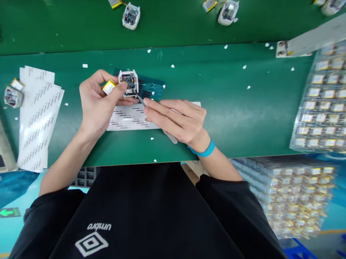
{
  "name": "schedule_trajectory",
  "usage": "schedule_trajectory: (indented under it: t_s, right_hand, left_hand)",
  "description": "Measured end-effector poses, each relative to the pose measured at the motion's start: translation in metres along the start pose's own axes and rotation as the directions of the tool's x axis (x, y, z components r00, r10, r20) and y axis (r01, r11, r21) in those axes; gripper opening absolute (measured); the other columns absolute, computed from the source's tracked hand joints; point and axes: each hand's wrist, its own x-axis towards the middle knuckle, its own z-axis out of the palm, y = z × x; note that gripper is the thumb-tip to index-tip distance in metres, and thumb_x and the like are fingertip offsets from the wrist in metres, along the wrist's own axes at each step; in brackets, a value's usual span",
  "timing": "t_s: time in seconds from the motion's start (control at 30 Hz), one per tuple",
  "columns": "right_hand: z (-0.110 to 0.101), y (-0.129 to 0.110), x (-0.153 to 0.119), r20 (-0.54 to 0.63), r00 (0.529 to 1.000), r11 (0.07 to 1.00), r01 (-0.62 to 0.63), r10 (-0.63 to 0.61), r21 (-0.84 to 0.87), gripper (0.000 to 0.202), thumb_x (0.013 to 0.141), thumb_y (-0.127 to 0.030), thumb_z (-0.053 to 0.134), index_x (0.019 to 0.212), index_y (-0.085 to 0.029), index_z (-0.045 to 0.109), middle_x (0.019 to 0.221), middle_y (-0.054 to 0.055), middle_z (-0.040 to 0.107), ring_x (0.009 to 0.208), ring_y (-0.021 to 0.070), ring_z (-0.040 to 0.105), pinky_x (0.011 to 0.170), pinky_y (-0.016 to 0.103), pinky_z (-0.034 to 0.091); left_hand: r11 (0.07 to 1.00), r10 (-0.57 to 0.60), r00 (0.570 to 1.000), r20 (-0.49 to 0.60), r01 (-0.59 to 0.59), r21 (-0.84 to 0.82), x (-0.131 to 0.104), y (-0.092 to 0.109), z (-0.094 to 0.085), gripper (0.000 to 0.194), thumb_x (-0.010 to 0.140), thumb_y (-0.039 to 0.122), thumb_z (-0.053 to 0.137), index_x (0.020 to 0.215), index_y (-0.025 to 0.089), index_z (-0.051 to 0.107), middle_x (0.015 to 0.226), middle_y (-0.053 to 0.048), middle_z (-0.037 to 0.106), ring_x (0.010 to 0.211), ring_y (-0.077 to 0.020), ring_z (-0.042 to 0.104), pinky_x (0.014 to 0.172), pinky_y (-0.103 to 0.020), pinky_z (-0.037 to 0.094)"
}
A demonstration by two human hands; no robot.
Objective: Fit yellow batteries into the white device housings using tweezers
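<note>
A small white device housing (129, 82) with an exposed circuit board is held in my left hand (99, 98), its thumb pressed on the board. A yellow-edged battery (109, 86) lies against the same hand's fingers. My right hand (178, 118) is closed around slim metal tweezers (170, 137), whose tip reaches the housing's lower right corner. Beneath both hands is a white printed strip sheet (132, 118). Behind the housing lies a dark teal patterned piece (153, 88) with black strips, partly covered.
Housings with batteries lie on the raised green strip (171, 23) at the back. More printed sheets (38, 124) and another housing (13, 96) are at left. A tray of batteries (332, 97) stands at right, beside a metal bracket (294, 51). Small white stickers dot the table.
</note>
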Motion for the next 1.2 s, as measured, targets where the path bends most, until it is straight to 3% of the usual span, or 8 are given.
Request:
schedule_trajectory:
  t_s: [0.07, 0.17, 0.37, 0.5, 0.6, 0.9, 1.03, 1.2]
  right_hand:
    - [0.001, -0.002, -0.001, 0.049, 0.998, 1.0, -0.029, 0.029, -0.005, 0.03, 0.101, -0.024, 0.067, 0.128, -0.037, 0.074, 0.128, -0.004, 0.078, 0.097, 0.0154, 0.076, 0.075, 0.029, 0.064]
    - [0.002, -0.004, 0.0, 0.01, 1.0, 0.999, 0.022, -0.022, -0.03, 0.031, 0.101, -0.024, 0.066, 0.129, -0.036, 0.073, 0.128, -0.004, 0.078, 0.096, 0.0155, 0.076, 0.069, 0.029, 0.062]
    - [0.0, -0.005, 0.005, -0.087, 0.981, 0.974, 0.159, -0.174, -0.163, 0.02, 0.101, -0.023, 0.068, 0.118, -0.028, 0.076, 0.124, -0.004, 0.079, 0.093, 0.0129, 0.076, 0.068, 0.025, 0.064]
    - [0.003, -0.002, 0.001, -0.018, 0.997, 0.995, 0.071, -0.073, -0.063, 0.026, 0.102, -0.024, 0.066, 0.125, -0.032, 0.074, 0.126, -0.003, 0.079, 0.098, 0.0142, 0.076, 0.081, 0.029, 0.069]
    - [0.006, -0.002, -0.003, 0.0, 1.0, 1.0, -0.006, 0.006, -0.018, 0.023, 0.102, -0.026, 0.066, 0.123, -0.033, 0.075, 0.123, -0.003, 0.08, 0.095, 0.0148, 0.076, 0.078, 0.03, 0.069]
    - [-0.001, -0.006, 0.007, -0.215, 0.976, 0.997, 0.055, -0.041, 0.059, 0.032, 0.096, -0.02, 0.073, 0.128, -0.021, 0.069, 0.113, 0.001, 0.083, 0.093, 0.0131, 0.076, 0.081, 0.026, 0.069]
    - [0.003, -0.006, 0.008, -0.234, 0.972, 0.998, 0.037, -0.024, 0.053, 0.026, 0.098, -0.018, 0.071, 0.124, -0.017, 0.07, 0.111, 0.002, 0.082, 0.094, 0.0126, 0.076, 0.08, 0.026, 0.068]
    - [0.008, -0.004, 0.006, -0.224, 0.973, 0.994, 0.068, -0.048, 0.082, 0.031, 0.096, -0.016, 0.073, 0.126, -0.014, 0.069, 0.113, 0.004, 0.082, 0.096, 0.0137, 0.075, 0.08, 0.027, 0.069]
  left_hand:
    - [1.0, -0.002, 0.999, -0.037, 0.002, -0.024, 0.0, 0.002, 0.002, 0.038, 0.083, 0.044, 0.092, 0.085, 0.023, 0.061, 0.068, 0.006, 0.065, 0.073, -0.0205, 0.078, 0.056, -0.037, 0.063]
    - [0.999, 0.003, 0.995, -0.103, -0.009, -0.051, 0.0, 0.003, 0.005, 0.036, 0.078, 0.04, 0.095, 0.079, 0.023, 0.064, 0.062, 0.007, 0.063, 0.056, -0.0171, 0.072, 0.049, -0.037, 0.062]
    - [1.0, 0.004, 0.997, -0.074, -0.004, -0.008, 0.0, 0.004, 0.007, 0.036, 0.076, 0.04, 0.096, 0.079, 0.022, 0.065, 0.067, 0.008, 0.068, 0.052, -0.0103, 0.066, 0.048, -0.031, 0.058]
    - [1.0, 0.007, 1.0, -0.003, -0.007, -0.011, -0.002, 0.006, 0.006, 0.03, 0.082, 0.041, 0.093, 0.094, 0.024, 0.072, 0.078, 0.007, 0.074, 0.057, -0.0117, 0.069, 0.057, -0.036, 0.063]
    - [1.0, 0.029, 0.997, 0.075, -0.03, 0.004, -0.002, 0.006, 0.005, 0.044, 0.077, 0.046, 0.096, 0.111, 0.027, 0.075, 0.091, 0.008, 0.078, 0.068, -0.0126, 0.074, 0.067, -0.037, 0.067]
    - [0.998, 0.025, 1.0, 0.008, -0.025, -0.062, -0.003, 0.012, 0.01, 0.03, 0.077, 0.038, 0.096, 0.093, 0.023, 0.076, 0.08, 0.004, 0.077, 0.056, -0.0134, 0.072, 0.056, -0.031, 0.064]
    - [0.995, -0.028, 1.0, -0.011, 0.027, -0.093, -0.001, 0.011, 0.007, 0.034, 0.073, 0.039, 0.099, 0.091, 0.023, 0.075, 0.079, 0.005, 0.078, 0.056, -0.0141, 0.072, 0.055, -0.032, 0.064]
    - [0.993, -0.082, 0.995, 0.064, 0.087, -0.074, -0.003, 0.006, 0.002, 0.042, 0.071, 0.039, 0.101, 0.099, 0.021, 0.075, 0.084, 0.003, 0.078, 0.066, -0.0166, 0.075, 0.066, -0.037, 0.068]
